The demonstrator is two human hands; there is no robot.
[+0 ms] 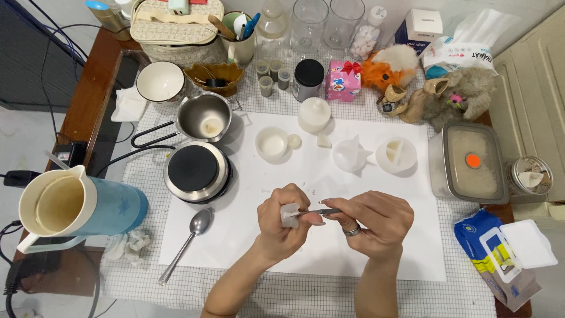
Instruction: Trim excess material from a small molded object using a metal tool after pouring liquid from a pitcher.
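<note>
Checked cloth (306, 294) under white sheet (365, 176), tiled floor (29, 135) beside

Bare forearms, no sleeves; a silver ring (352, 231) on the right hand (372, 224).

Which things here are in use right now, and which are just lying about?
In use: left hand holding a white lump; right hand holding a thin metal tool against it.

Lying about: spoon, hot plate, saucepan, blue jug, plush toys, lidded box.
</note>
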